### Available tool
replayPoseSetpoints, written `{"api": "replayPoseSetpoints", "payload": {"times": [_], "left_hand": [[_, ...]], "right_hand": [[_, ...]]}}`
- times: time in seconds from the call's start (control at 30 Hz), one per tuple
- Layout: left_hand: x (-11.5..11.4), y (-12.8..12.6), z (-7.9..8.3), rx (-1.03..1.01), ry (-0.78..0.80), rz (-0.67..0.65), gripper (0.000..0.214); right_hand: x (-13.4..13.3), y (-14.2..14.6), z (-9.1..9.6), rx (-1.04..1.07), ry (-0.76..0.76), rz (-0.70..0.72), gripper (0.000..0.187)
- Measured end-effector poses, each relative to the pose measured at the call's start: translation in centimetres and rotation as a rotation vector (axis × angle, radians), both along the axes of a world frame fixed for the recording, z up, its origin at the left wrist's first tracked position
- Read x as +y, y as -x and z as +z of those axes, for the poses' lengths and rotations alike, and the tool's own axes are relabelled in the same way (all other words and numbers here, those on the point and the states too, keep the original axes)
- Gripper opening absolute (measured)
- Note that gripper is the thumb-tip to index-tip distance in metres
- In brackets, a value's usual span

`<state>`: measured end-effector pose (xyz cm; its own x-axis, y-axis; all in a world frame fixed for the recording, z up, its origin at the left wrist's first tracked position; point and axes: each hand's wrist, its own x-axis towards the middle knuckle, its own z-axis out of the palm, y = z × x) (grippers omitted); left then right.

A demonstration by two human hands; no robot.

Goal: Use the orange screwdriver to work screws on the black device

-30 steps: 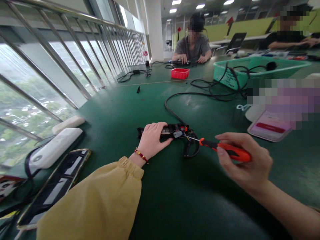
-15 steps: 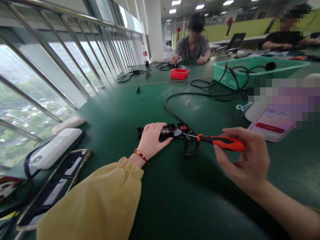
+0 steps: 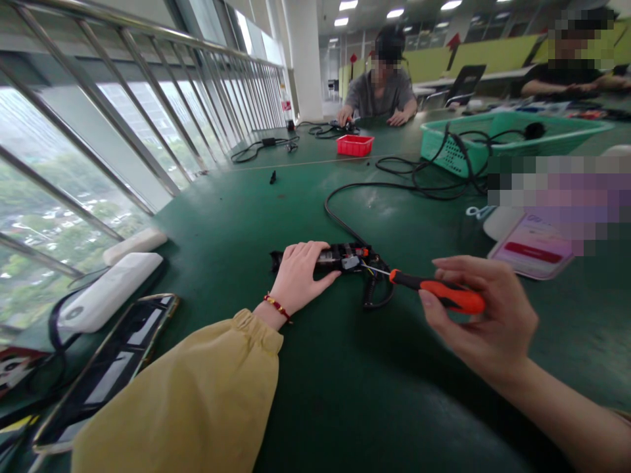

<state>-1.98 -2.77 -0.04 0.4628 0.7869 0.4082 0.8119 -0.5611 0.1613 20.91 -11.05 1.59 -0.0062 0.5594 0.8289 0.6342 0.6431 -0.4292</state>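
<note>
My left hand (image 3: 300,279) is wrapped over the left part of a black corded device (image 3: 341,251), pressing it to the table. The device is opened up, with a grey block (image 3: 351,263), a red part and thin coloured wires showing inside. Its left middle is hidden under my fingers. In my right hand (image 3: 493,322) is a screwdriver (image 3: 451,297) with an orange and black handle, pinched between thumb and fingers. The thin metal shaft points left, and its tip is at the wires beside the grey block. Whether the tip touches a screw is too small to tell.
A black cable (image 3: 340,190) runs back to a green basket (image 3: 456,148). Further off stand a red tray (image 3: 355,145) and a seated person (image 3: 382,92). A phone (image 3: 111,374) and white power bank (image 3: 113,292) lie left; another phone (image 3: 532,246) lies right. A railing borders the left.
My right hand has tilted the screwdriver, its handle now slightly lower, with the tip still near the wires. My left hand and the device have stayed in place.
</note>
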Motion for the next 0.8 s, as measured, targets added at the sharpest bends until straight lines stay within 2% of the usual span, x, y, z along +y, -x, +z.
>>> {"api": "replayPoseSetpoints", "payload": {"times": [0.1, 0.27, 0.43, 0.57, 0.63, 0.7, 0.8], "left_hand": [[-0.02, 0.01, 0.01, -0.001, 0.004, 0.001, 0.037], [-0.03, 0.06, 0.03, -0.003, 0.014, -0.003, 0.037], [-0.08, 0.06, 0.04, 0.0, 0.01, -0.005, 0.037], [-0.05, 0.07, 0.0, 0.0, 0.008, -0.006, 0.039], [-0.02, 0.08, -0.05, 0.0, 0.005, -0.01, 0.04], [0.0, 0.07, -0.1, -0.002, 0.002, -0.011, 0.039], [-0.02, 0.04, -0.19, 0.009, -0.006, 0.017, 0.037]], "right_hand": [[-0.07, 0.02, 0.0, -0.051, 0.044, 0.002, 0.028], [0.09, 0.17, -0.03, 0.006, -0.09, -0.02, 0.046], [-0.15, 0.09, -0.06, -0.052, 0.032, 0.004, 0.032], [-0.04, 0.18, 0.07, -0.005, -0.045, -0.002, 0.045], [0.1, 0.23, 0.2, -0.003, -0.072, 0.003, 0.046], [0.19, 0.21, 0.32, -0.04, -0.03, -0.004, 0.038], [0.3, 0.03, 0.3, -0.084, 0.112, -0.045, 0.024]]}}
